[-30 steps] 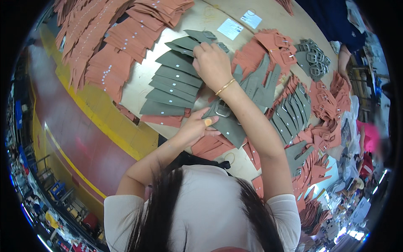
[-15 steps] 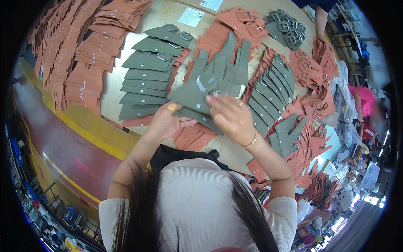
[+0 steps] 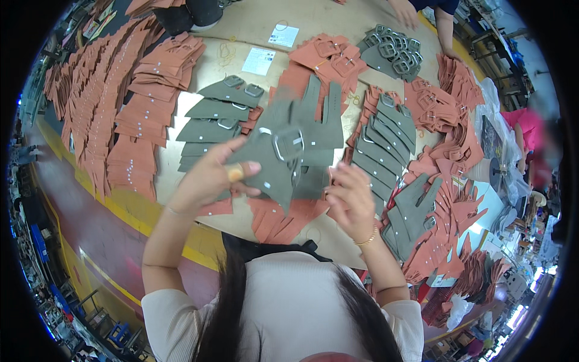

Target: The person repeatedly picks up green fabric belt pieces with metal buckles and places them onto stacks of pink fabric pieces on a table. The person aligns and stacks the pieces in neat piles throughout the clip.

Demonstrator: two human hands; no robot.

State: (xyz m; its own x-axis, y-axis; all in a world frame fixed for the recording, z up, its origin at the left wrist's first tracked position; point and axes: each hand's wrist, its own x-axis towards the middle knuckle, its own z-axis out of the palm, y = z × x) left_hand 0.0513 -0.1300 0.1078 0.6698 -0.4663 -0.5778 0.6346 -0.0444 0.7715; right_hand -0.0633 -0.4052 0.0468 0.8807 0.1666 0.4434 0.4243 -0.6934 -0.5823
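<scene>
My left hand (image 3: 211, 175), with a yellow band round one finger, grips the left edge of a dark green buckled strap piece (image 3: 265, 166). The piece is tilted up over the table, its silver buckle (image 3: 288, 146) facing up and its lower corner pointing toward me. My right hand (image 3: 353, 199), wearing a gold bracelet, hovers just right of it with fingers apart and slightly curled. Beneath lie more green strap pieces (image 3: 319, 130), over orange-brown ones (image 3: 286, 220). A column of overlapping green buckled pieces (image 3: 211, 108) is beyond my left hand; another green row (image 3: 383, 145) fans out beyond my right.
Long stacks of orange-brown pieces (image 3: 136, 123) cover the table's left. Buckled green pieces (image 3: 395, 51) are heaped at the far right, near another person's arm (image 3: 445, 33). Printed sheets (image 3: 258, 61) lie at the back. Orange-brown pieces (image 3: 449, 211) spread along the right edge.
The green buckled piece has been lifted and turned so its buckle shows plainly. My left hand has moved up its left side; my right hand has come off it, down and right.
</scene>
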